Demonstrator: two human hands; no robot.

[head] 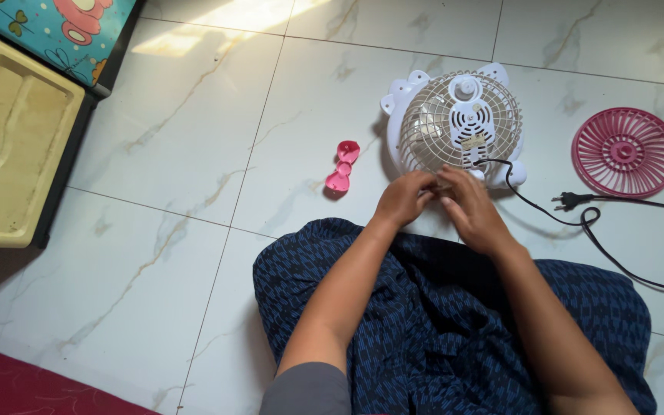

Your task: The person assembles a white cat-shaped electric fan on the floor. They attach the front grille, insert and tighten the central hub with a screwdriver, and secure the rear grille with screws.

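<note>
We look down on a pale marbled tile floor [194, 154], the largest thing in view, where everything lies. Next in size is the dark blue patterned cloth [439, 330] over our lap, cut off by the lower edge. At the far left sits a shallow cream tray [9, 146] with raised dividers; its compartments hold only stains and a small reddish smear, and its left side runs out of the picture. Above it a colourful printed mat [63, 27] is clipped by the top edge, and a dark red fabric [24, 388] shows at the lower left corner.

The small white fan [455, 123] lies on the floor just beyond our knees, its rear wire cage facing up. Its black cord [601, 238] trails right to a plug and out of frame. A pink round grille [625, 151] lies well apart to the right, and a pink bow-shaped piece [341, 166] to the left.

Our left hand [403, 198] and right hand [472, 209] meet at the fan's near rim, fingers curled together. Whether they pinch anything is hidden from us.
</note>
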